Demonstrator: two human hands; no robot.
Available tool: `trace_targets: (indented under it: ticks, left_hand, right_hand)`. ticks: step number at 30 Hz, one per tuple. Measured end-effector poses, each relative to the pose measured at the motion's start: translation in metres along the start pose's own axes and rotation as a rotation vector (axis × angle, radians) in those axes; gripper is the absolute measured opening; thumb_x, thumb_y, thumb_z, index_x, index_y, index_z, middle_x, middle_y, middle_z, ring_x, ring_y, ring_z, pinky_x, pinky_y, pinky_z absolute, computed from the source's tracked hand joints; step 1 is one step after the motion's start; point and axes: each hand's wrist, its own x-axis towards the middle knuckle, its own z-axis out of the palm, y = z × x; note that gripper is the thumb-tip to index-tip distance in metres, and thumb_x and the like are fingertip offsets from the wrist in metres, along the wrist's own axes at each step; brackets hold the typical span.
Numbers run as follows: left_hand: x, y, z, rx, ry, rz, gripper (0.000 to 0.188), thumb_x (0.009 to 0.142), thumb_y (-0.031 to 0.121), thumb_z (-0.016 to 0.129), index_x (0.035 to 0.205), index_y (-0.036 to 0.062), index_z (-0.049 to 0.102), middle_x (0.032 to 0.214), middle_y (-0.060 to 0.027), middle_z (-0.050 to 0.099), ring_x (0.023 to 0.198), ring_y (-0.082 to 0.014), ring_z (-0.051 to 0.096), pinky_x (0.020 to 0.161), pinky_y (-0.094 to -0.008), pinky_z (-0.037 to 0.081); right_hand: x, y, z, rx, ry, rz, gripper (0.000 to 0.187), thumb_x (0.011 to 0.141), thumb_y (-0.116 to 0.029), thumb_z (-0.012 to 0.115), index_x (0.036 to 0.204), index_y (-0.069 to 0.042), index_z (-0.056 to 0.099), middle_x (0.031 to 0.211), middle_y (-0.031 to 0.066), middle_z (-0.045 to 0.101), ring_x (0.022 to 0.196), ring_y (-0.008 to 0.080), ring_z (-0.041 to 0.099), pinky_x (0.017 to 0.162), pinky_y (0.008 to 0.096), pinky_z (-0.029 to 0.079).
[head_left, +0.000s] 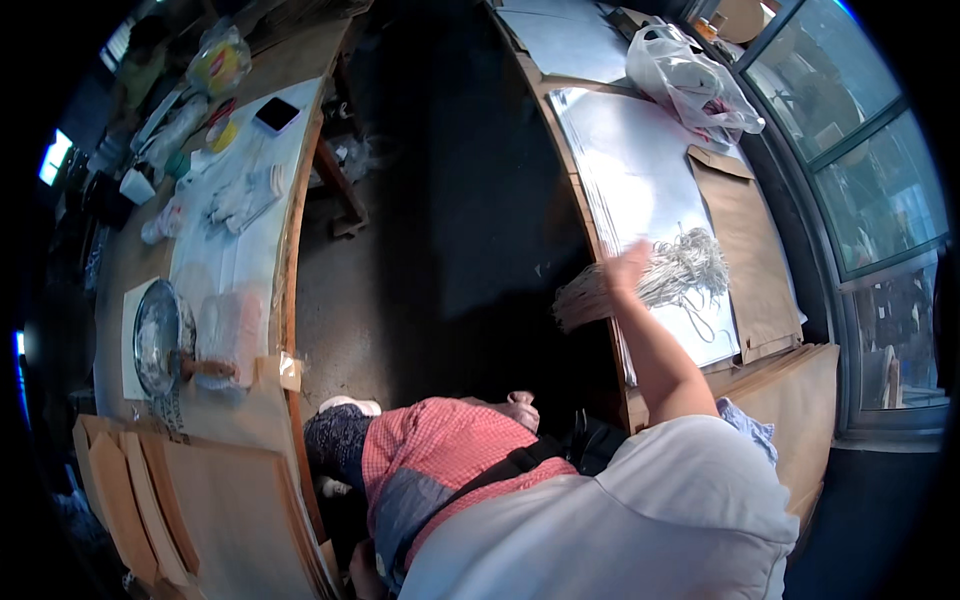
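My right arm reaches over the table on the right. Its hand, blurred by motion, is at a bundle of thin white strings, and its fingers do not show clearly. The bundle lies across a stack of white sheets. Its left end hangs past the table's edge, and a few loose loops trail on the sheets. Low in the picture, beside my apron, part of my left hand shows in shadow, its fingers mostly hidden.
Brown paper bags lie beyond the strings, near a white plastic bag. On the left table are a phone, a metal bowl, a wooden-handled brush and stacked brown paper. A dark floor aisle separates the tables.
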Motion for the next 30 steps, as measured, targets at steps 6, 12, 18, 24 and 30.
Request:
trace_targets:
  ticks: [6,12,18,24,30]
  left_hand:
    - [0.029,-0.006,-0.001,0.128,0.073,0.092,0.024,0.083,0.012,0.052,0.105,0.003,0.058,0.092,-0.0197,0.063,0.084,-0.0323,0.063,0.073,-0.0377,0.049]
    - [0.04,0.032,-0.009,0.155,0.084,0.168,0.023,0.082,0.01,0.053,0.103,0.001,0.058,0.09,-0.0183,0.064,0.082,-0.0301,0.063,0.074,-0.0373,0.049]
    - [0.05,0.015,-0.016,0.189,-0.015,0.135,0.022,0.083,0.007,0.049,0.102,0.0004,0.058,0.092,-0.0176,0.063,0.086,-0.0284,0.062,0.077,-0.0355,0.048]
    - [0.05,0.037,-0.014,0.254,0.011,0.144,0.022,0.083,0.006,0.048,0.102,0.0005,0.058,0.093,-0.0173,0.063,0.086,-0.0281,0.062,0.077,-0.035,0.048]
    - [0.051,0.042,-0.016,0.282,0.045,0.201,0.022,0.083,0.005,0.047,0.101,0.0007,0.058,0.093,-0.0171,0.063,0.087,-0.0279,0.061,0.078,-0.0346,0.048]
  right_hand:
    - [0.069,0.181,-0.022,0.013,0.298,1.23,0.106,0.076,-0.077,0.037,0.145,-0.002,0.009,0.142,0.0363,0.015,0.135,0.0464,0.013,0.108,0.0534,0.015]
    - [0.096,0.172,0.007,0.005,0.227,1.013,0.108,0.074,-0.079,0.037,0.144,-0.001,0.013,0.141,0.0276,0.027,0.133,0.0373,0.024,0.104,0.0516,0.026]
    - [0.146,0.1,-0.015,-0.186,0.06,1.05,0.112,0.059,-0.061,0.073,0.134,0.006,0.024,0.127,0.0229,0.043,0.119,0.0303,0.04,0.098,0.0428,0.039]
    - [0.17,0.122,0.016,0.082,0.135,0.865,0.062,0.077,-0.015,0.065,0.12,0.014,0.031,0.117,0.0278,0.05,0.103,0.0334,0.06,0.083,0.0364,0.053]
    - [0.167,0.131,0.035,0.54,0.33,0.639,0.029,0.07,-0.004,0.063,0.098,0.002,0.059,0.092,0.0165,0.065,0.087,0.0261,0.065,0.072,0.0336,0.053]
